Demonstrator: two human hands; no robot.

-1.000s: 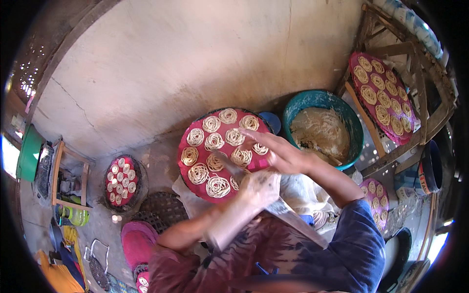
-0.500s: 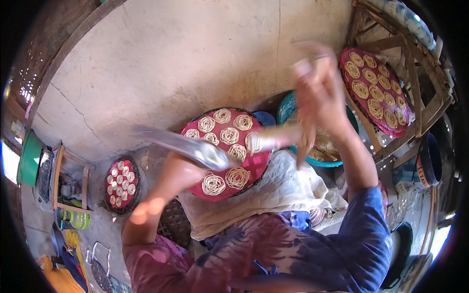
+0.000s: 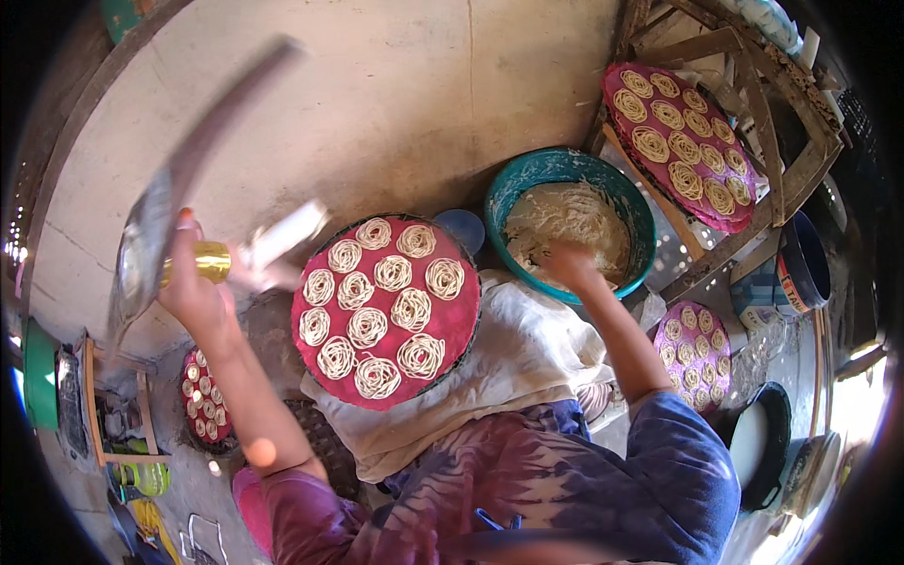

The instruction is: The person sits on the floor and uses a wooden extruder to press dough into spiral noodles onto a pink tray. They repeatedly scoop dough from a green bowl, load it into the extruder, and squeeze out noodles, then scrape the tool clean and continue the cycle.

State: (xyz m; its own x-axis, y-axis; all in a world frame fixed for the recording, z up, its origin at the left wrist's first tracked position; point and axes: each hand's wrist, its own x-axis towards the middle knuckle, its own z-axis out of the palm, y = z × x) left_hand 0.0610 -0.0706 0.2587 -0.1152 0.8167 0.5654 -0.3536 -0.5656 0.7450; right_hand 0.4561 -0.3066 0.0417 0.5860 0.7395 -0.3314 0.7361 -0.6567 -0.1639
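Observation:
My left hand [image 3: 202, 297], left of the middle tray, is closed around a hand press [image 3: 146, 240]. The press has long, motion-blurred handles and a gold-coloured cylinder; a white plunger-like piece [image 3: 287, 231] juts out to its right. My right hand [image 3: 573, 266] reaches into a teal basin [image 3: 496, 202], touching the pale dough [image 3: 589, 221]; its fingers are mostly hidden. Between my hands, a round tray lined with red cloth [image 3: 414, 311] carries several coiled nests of dough strands [image 3: 366, 328]. The tray rests at my lap, beside a white cloth [image 3: 508, 330].
More trays of dough coils lean on a wooden frame [image 3: 763, 104] at upper right, and lie on the floor at left [image 3: 205, 400] and right [image 3: 692, 348]. A blue bowl [image 3: 461, 229] sits beside the basin. A dark bucket [image 3: 803, 264] stands far right; a wall [image 3: 377, 85] rises ahead.
My right hand has dropped from its raised position into the basin's dough. My left hand has swung the press up and left, away from the tray. The view has shifted a little.

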